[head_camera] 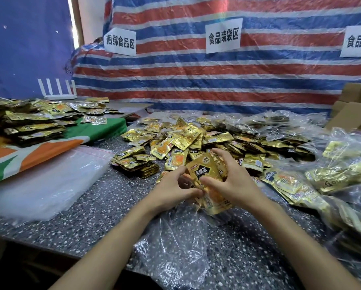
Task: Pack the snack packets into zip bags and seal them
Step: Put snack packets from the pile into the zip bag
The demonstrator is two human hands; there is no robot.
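Bare forearms [116, 233] reach forward and converge; left hand [173, 188] and right hand [233, 182], fingers curled, grip a snack packet stack [204, 171] between them.

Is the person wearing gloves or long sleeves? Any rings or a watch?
No gloves. The left hand and right hand are bare, and no rings show. Both forearms are bare too: no watch, no bracelet, and no sleeve all the way down to the picture's edge.
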